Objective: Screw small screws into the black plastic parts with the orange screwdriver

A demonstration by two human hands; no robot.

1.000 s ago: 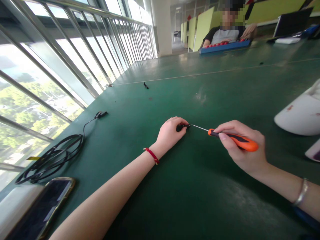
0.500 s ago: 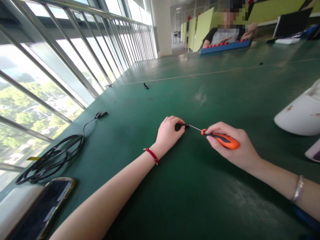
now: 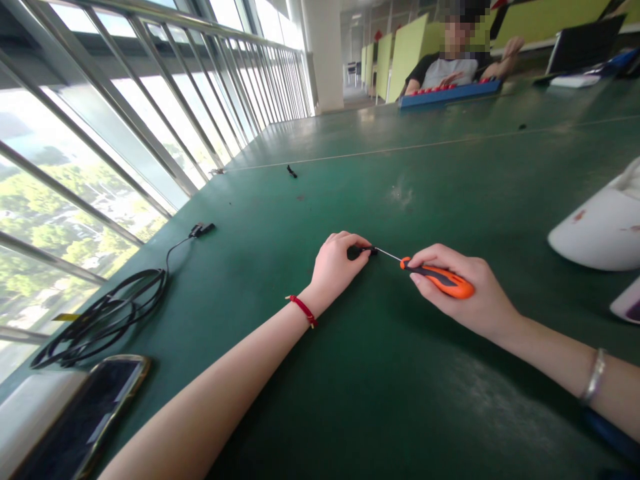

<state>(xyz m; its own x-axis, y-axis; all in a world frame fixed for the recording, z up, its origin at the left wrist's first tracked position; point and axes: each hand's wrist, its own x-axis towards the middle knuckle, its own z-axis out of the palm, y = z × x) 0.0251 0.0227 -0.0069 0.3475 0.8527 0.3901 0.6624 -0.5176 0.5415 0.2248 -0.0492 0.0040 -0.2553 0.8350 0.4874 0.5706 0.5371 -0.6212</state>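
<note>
Taking the small black part as the centre of the dial, I see a phone (image 3: 75,427) nearest, down at eight o'clock, leaning over a white box (image 3: 35,413), both cut off by the view's edge. A looped black cable (image 3: 133,303) lies just beyond, towards nine, out of the arms' way.

At the centre, the left hand (image 3: 337,263) is closed to a pinch, thumb and fingertips gripping the black part (image 3: 355,253) low over the green table (image 3: 380,373), presumably to steady it against the tool. The right hand (image 3: 477,293) is wrapped round an orange-and-black screwdriver (image 3: 437,280) at four o'clock, fingers forward along the handle, likely for fine control, its shaft aimed at the part's near-right end. The fingers cover most of the part, so I can't make out its shape, nor whether the tip is seated or merely touching.

At three, a white container (image 3: 595,230) runs out of sight. A tiny black piece (image 3: 292,171) sits at ten, too small to identify. Farthest, towards one o'clock, another person (image 3: 453,70) sits behind a blue tray (image 3: 450,95) of red items, indistinct from here.
</note>
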